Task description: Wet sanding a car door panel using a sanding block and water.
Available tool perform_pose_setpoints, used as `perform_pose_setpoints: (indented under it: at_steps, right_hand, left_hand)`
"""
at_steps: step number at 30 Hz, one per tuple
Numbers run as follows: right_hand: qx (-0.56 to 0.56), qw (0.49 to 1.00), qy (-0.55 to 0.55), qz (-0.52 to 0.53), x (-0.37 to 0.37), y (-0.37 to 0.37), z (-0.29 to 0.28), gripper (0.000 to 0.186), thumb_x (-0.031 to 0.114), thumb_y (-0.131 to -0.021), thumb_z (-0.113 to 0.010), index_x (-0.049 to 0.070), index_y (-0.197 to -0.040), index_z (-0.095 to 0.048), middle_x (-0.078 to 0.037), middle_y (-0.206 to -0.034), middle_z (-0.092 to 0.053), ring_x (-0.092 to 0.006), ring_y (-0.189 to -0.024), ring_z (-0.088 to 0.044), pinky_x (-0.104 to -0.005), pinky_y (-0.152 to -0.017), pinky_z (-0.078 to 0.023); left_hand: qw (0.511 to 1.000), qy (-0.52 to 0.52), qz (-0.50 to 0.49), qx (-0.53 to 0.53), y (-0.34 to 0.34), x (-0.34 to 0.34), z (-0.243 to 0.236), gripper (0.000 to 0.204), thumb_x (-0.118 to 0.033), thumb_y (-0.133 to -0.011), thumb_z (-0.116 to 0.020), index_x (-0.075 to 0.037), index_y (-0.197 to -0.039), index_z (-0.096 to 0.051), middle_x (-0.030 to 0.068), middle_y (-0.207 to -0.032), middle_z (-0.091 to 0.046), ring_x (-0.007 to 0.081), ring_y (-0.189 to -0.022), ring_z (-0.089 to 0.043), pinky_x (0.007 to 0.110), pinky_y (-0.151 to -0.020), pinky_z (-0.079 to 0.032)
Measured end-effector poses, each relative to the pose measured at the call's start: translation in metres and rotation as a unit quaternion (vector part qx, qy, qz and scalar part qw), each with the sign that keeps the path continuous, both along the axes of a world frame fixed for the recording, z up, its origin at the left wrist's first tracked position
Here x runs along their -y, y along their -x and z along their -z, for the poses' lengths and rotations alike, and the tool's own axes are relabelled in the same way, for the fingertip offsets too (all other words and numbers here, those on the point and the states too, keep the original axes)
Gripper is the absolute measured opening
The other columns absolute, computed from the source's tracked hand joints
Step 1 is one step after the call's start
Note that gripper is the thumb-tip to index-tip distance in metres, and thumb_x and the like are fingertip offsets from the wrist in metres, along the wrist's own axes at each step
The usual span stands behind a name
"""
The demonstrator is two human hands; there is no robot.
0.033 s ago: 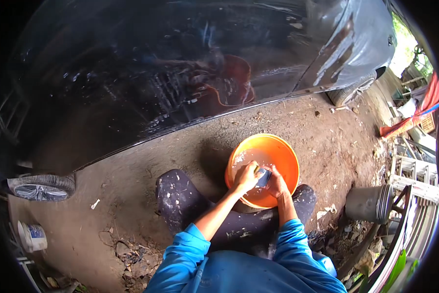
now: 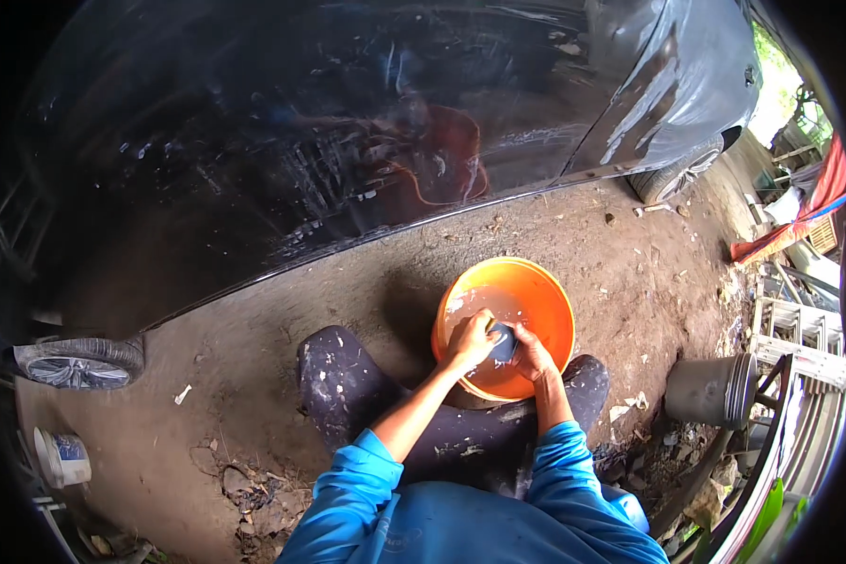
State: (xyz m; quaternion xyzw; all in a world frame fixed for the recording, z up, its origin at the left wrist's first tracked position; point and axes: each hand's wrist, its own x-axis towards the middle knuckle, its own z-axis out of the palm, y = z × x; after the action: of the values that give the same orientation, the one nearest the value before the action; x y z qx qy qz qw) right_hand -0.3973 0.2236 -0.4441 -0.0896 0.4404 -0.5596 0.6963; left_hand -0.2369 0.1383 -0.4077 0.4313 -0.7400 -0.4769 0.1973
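Between my legs stands an orange bucket with cloudy greyish water inside. Over its opening, my left hand and my right hand grip a small dark grey sheet that looks like sandpaper. My left fingers are closed at its left edge, and my right hand is wrapped around its right side. Part of the sheet is hidden by my fingers. Beyond the bucket rises the dark side of a car, smeared with pale streaks and reflecting the bucket.
Car wheels stand at left and far right. A grey bucket lies at the right, near a white ladder. A small white pail is at far left. Debris litters the dirt floor.
The dark sheet looks more bent and rounded between my fingers than before, when it appeared flatter. My hands stay over the bucket.
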Motion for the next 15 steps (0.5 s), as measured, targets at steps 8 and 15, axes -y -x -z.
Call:
perform_pose_setpoints:
  at_steps: [8, 15]
  right_hand:
    - [-0.12, 0.984, -0.091, 0.092, 0.012, 0.058, 0.071, 0.021, 0.024, -0.091, -0.068, 0.005, -0.1, -0.067, -0.003, -0.082, -0.07, -0.0163, -0.073, -0.067, -0.031, -0.062, -0.055]
    - [-0.407, 0.913, 0.011, -0.041, 0.073, 0.001, 0.101, 0.024, 0.02, -0.089, -0.058, 0.001, -0.075, -0.063, -0.011, -0.07, -0.065, -0.0198, -0.062, -0.061, -0.0294, -0.058, -0.05]
  left_hand:
    - [0.986, -0.034, -0.057, -0.153, -0.024, 0.008, -0.035, 0.04, -0.003, -0.085, -0.072, -0.004, -0.122, -0.059, 0.0093, -0.098, -0.067, 0.0139, -0.083, -0.065, 0.028, -0.072, -0.056]
    - [0.905, -0.048, -0.296, -0.301, -0.127, 0.007, -0.077, 0.02, -0.006, -0.096, -0.06, -0.001, -0.115, -0.061, 0.0079, -0.099, -0.069, 0.0114, -0.083, -0.066, 0.025, -0.074, -0.056]
